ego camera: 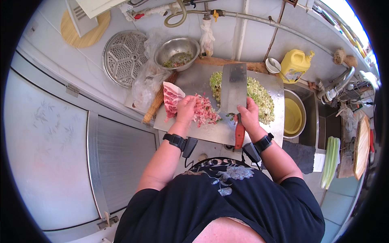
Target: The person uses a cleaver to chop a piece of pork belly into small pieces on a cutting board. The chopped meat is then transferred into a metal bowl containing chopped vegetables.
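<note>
My right hand [251,114] grips a cleaver [234,91] where its wide steel blade meets the red handle [239,133]. The blade points away from me, its flat face up, over part of a pile of chopped pale-green vegetable [261,100]. My left hand [186,107] has its fingers drawn together between a slab of raw, fatty meat [171,98] and a heap of diced meat [206,111]. Whether those fingers pinch any meat is unclear. Everything lies on a metal-topped cutting surface [194,77]. Green bits stick near the cleaver's heel.
Behind the surface stands a steel bowl [179,65] with food scraps. A perforated steamer plate [126,57] and plastic bags [149,82] are at left. To the right are a small white bowl [273,66], a yellow jug [294,65], and a sink [310,115] holding a basin [301,104].
</note>
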{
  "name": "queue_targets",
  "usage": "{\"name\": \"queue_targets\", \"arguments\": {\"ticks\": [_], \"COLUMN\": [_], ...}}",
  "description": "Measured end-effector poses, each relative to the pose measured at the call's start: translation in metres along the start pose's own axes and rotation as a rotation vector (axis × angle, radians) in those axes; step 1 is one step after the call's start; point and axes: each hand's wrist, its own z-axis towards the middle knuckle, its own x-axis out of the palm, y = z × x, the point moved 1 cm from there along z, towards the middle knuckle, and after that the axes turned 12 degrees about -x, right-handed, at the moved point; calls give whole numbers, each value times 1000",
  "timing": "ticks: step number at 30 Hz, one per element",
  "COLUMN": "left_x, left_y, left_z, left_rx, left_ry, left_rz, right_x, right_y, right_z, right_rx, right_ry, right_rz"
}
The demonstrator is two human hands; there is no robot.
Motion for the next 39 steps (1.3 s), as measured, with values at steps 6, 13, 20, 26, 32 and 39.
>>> {"name": "queue_targets", "arguments": {"ticks": [6,13,20,26,32,39], "left_x": [6,15,9,10,27,43], "left_y": [15,34,38,36,25,11], "left_z": [-31,-47,-54,-59,-57,-49], "left_rx": [598,584,624,496,404,385], "left_ry": [-411,-451,-455,-419,-388,-392], "left_rz": [905,909,926,1022,1117,1128], "right_x": [-29,-46,-46,-34,-44,-46], "right_y": [1,-5,10,2,11,30], "right_z": [-34,-37,-34,-42,-44,-48], "right_rx": [105,121,-75,72,-6,-69], "right_ry": [221,408,376,434,437,458], "right_rz": [-237,-557,-731,-593,-746,-857]}}
